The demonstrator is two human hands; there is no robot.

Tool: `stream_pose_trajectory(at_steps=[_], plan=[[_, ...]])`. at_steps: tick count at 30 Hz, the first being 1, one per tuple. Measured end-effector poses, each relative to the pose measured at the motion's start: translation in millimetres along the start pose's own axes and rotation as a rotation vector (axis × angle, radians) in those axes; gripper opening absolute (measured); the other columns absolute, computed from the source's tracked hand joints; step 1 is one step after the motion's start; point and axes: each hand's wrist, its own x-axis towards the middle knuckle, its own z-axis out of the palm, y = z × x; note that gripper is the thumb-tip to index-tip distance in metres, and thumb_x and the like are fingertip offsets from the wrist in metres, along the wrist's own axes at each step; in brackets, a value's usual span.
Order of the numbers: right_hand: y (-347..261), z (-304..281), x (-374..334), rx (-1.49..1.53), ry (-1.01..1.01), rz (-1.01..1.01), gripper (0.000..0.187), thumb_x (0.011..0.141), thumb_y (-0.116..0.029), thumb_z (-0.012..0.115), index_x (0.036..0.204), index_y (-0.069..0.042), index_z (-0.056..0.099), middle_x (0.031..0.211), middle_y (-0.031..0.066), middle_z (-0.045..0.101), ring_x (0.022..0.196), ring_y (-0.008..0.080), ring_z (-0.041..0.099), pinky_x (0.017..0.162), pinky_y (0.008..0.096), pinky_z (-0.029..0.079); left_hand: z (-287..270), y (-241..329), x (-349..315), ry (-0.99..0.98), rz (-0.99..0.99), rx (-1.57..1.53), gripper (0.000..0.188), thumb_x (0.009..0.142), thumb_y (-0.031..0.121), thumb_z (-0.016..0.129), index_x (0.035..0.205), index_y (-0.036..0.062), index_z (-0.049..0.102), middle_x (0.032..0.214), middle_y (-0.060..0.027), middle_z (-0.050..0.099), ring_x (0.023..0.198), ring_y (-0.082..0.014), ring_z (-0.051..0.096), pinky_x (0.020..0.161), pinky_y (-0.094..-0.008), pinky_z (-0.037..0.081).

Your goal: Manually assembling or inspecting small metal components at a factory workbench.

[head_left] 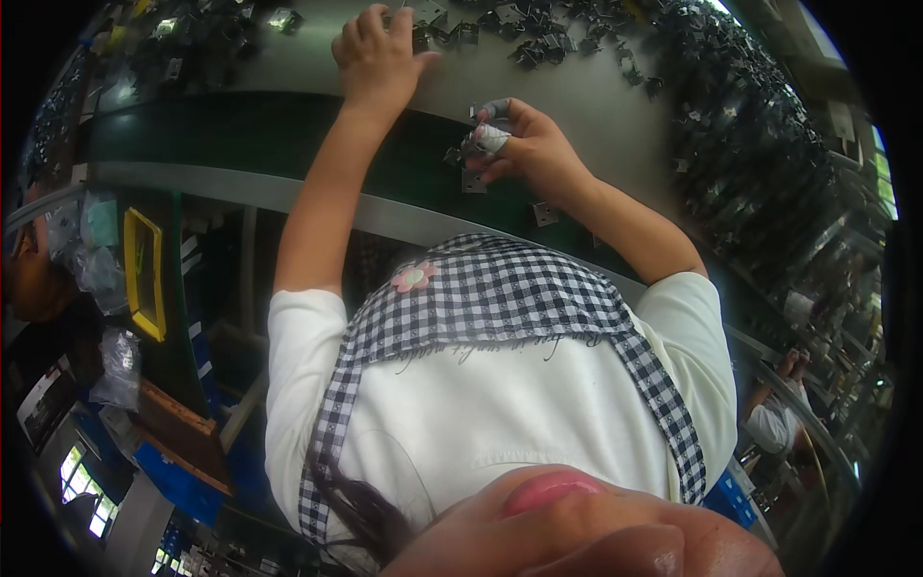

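Observation:
My left hand [373,60] reaches to the far side of the work surface [577,106]. Its fingers are extended with the thumb held apart, and nothing shows in its grasp. Just right of its fingertips lie loose dark metal pieces [468,35]. Closer to my body, my right hand [535,144] is closed around several small metal bracket-like parts [473,154], which poke out past the fingers. Wraps of pale tape [493,137] cover its thumb and a finger. Below that hand, a small metal plate with holes [544,213] lies near the front edge.
A large heap of dark metal parts [750,125] covers the right side, and another pile [192,58] sits at the far left. A pale rail [240,188] runs along the front edge. To the left hangs a yellow frame [144,274]. Another person [777,413] is at the far right.

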Motion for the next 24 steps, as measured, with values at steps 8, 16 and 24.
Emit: stream_pose_trajectory(at_steps=[8,16,24], plan=[[-29.6,-16.7,-23.8,-0.133,-0.014,-0.305,0.037,0.078,-0.004,0.067,0.111,-0.002,0.051,0.102,0.0107,0.064,0.092,0.016,0.063,0.065,0.024,0.052,-44.8,-2.5,-46.7,-0.393,-0.477,-1.185,0.035,0.077,0.015,0.071,0.094,0.0073,0.041,0.088,-0.0049,0.049,0.074,-0.0137,0.051,0.067,-0.0284,0.045],[-30.3,-10.1,8.9,-0.212,-0.124,-0.095,0.04,0.069,-0.009,0.077,0.102,-0.003,0.056,0.086,0.0042,0.062,0.078,0.0122,0.061,0.072,0.0233,0.049,-66.8,26.0,-65.7,-0.193,-0.461,-1.364,0.029,0.073,-0.008,0.067,0.096,0.0015,0.053,0.102,-0.0075,0.056,0.093,-0.016,0.059,0.084,-0.027,0.049],[-18.3,5.5,5.0,0.072,-0.182,0.081,0.04,0.073,-0.007,0.072,0.107,-0.001,0.052,0.092,0.0071,0.063,0.083,0.0113,0.061,0.068,0.0213,0.049,-83.9,33.5,-64.2,-0.131,-0.211,-1.361,0.032,0.068,-0.011,0.068,0.096,0.0005,0.061,0.1,-0.013,0.064,0.094,-0.0214,0.063,0.081,-0.0293,0.052]])
